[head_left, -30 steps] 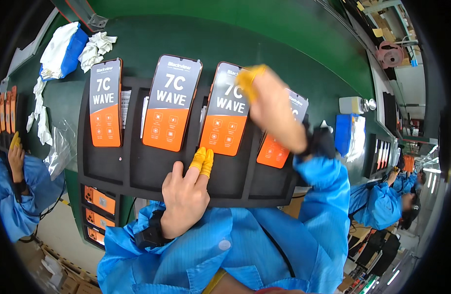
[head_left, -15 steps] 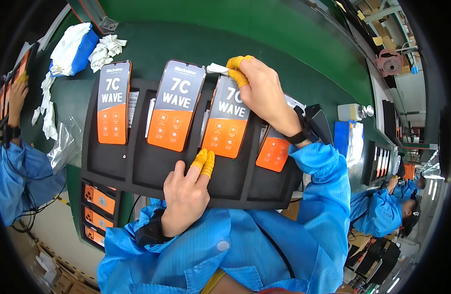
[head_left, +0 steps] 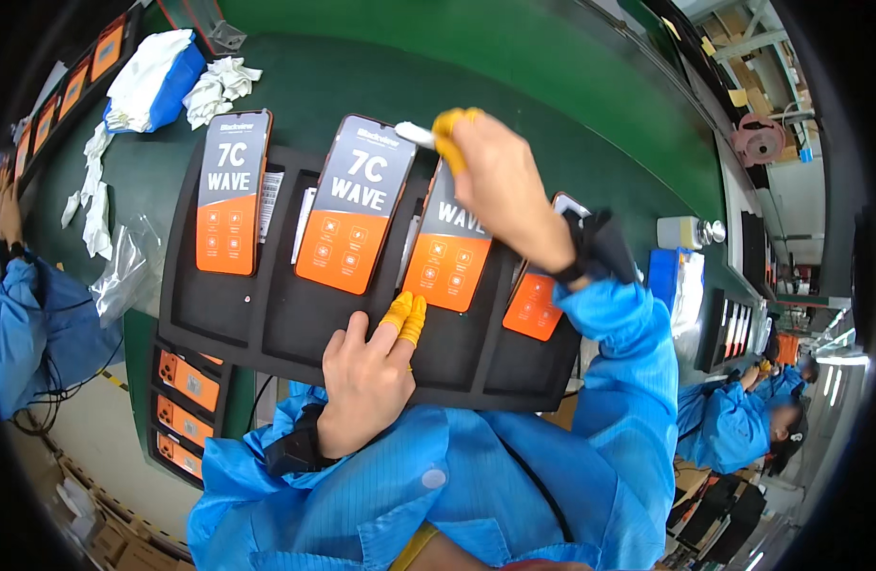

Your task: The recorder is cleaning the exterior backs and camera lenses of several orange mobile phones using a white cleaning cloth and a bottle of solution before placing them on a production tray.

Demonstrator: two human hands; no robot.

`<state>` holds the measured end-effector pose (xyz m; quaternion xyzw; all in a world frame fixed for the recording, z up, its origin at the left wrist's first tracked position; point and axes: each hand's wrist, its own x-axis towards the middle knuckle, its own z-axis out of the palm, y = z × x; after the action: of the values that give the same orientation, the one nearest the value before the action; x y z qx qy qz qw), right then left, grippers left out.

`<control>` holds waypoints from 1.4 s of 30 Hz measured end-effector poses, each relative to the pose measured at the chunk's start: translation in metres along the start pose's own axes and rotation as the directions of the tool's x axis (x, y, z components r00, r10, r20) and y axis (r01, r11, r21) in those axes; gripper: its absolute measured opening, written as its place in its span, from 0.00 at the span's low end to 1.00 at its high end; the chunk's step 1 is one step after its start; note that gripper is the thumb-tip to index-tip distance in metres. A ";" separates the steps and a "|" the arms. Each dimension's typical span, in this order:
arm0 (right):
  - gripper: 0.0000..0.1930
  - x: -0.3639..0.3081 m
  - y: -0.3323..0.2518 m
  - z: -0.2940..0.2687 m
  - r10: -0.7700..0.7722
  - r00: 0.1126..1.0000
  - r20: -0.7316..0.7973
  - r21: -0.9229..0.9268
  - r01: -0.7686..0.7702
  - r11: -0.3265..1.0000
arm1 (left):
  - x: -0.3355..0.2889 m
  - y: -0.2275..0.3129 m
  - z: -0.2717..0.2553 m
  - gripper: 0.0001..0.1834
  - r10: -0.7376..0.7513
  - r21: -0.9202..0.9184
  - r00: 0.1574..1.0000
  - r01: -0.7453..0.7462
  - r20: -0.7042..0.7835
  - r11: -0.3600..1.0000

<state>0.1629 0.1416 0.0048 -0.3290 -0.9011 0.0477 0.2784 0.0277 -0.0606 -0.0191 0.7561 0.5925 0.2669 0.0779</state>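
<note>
Four-compartment layout shows in a black foam tray [head_left: 281, 347], with smartphones in grey-and-orange screen films leaning in it. My left hand [head_left: 366, 381] is open, yellow finger cots on two stretched fingers, their tips at the bottom edge of the third smartphone [head_left: 444, 262] from the left. My right hand [head_left: 514, 195], also in yellow finger cots, pinches a small white cloth [head_left: 414, 134] near that phone's top and covers part of its screen. The second smartphone [head_left: 341, 243] and the leftmost smartphone [head_left: 226, 233] lie uncovered. My right wrist partly hides the rightmost smartphone [head_left: 533, 303].
White cloths on a blue holder [head_left: 150, 84] and crumpled cloths [head_left: 219, 90] lie far left on the green table [head_left: 314, 67]. A clear plastic bag [head_left: 128, 271] is nearer. Another phone tray [head_left: 186, 409] sits lower left. A bottle [head_left: 683, 231] stands right. People work on both sides.
My right hand has drawn slightly left with the cloth, its tip now by the second phone's top corner. The left hand stays at the third phone's bottom edge. The view has shifted slightly.
</note>
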 end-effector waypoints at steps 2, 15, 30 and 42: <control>0.11 -0.029 -0.026 -0.004 -0.037 0.984 0.173 0.001 0.038 0.999 | -0.001 0.000 0.002 0.11 -0.030 -0.024 1.000 0.029 -0.004 0.999; 0.13 -0.060 -0.010 -0.009 0.084 0.997 0.003 -0.026 -0.083 0.996 | -0.002 0.000 0.003 0.10 -0.013 -0.002 0.998 0.013 -0.060 1.000; 0.10 -0.011 0.006 -0.007 0.155 0.988 -0.008 0.054 -0.154 0.987 | -0.002 0.003 0.004 0.11 -0.013 -0.024 0.996 0.011 -0.083 1.000; 0.11 -0.086 -0.058 -0.024 -0.213 0.918 0.335 0.259 0.127 0.957 | -0.004 -0.049 -0.036 0.18 -0.175 0.165 0.927 0.239 -0.333 0.957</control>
<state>0.1969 0.0406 0.0006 -0.2000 -0.9501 0.1876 0.1487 -0.0328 -0.0575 -0.0115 0.6406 0.6982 0.3127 -0.0671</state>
